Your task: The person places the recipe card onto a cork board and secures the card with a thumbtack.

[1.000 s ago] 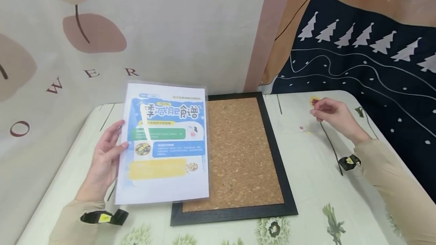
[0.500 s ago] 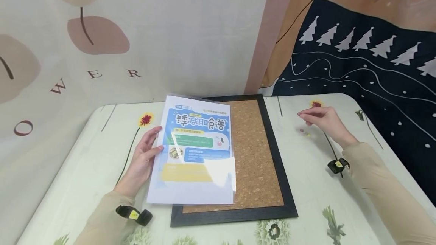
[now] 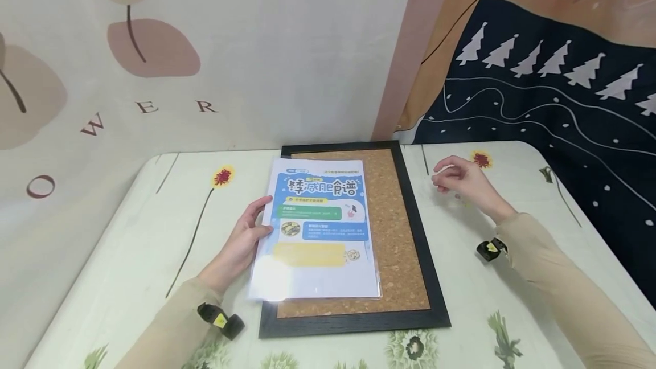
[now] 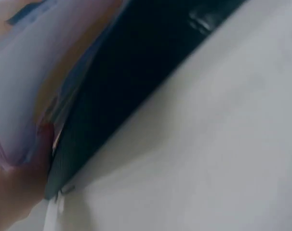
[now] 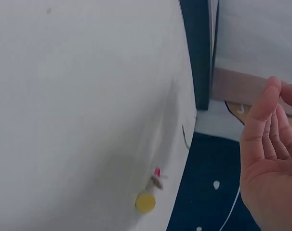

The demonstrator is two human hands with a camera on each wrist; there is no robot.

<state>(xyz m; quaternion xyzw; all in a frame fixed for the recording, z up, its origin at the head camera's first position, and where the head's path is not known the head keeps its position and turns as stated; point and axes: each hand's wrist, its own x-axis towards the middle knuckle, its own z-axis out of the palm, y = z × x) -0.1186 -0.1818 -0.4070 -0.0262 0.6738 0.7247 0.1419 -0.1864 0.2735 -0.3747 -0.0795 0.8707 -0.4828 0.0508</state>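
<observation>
My left hand (image 3: 237,248) pinches the left edge of a printed sheet (image 3: 323,229) in a clear plastic sleeve, thumb on top. Blue, green and yellow blocks with Chinese lettering cover the sheet. It overlaps much of the cork board (image 3: 397,244) in its black frame, its left edge reaching past the frame. Right of the board is my right hand (image 3: 463,187), raised above the table. Its thumb and index fingertips meet in the right wrist view; I cannot tell whether something small is between them. A yellow pushpin (image 5: 145,202) and other small pieces lie on the table below.
A cloth printed with flowers and plants covers the table (image 3: 138,215). Behind it hangs a pale printed curtain (image 3: 287,61), with a dark tree-patterned cloth (image 3: 512,95) at the right. Both wrists wear black camera straps.
My left hand has carried the sheet to the right and lower, over more of the cork board. My right hand has moved left, closer to the board's right side.
</observation>
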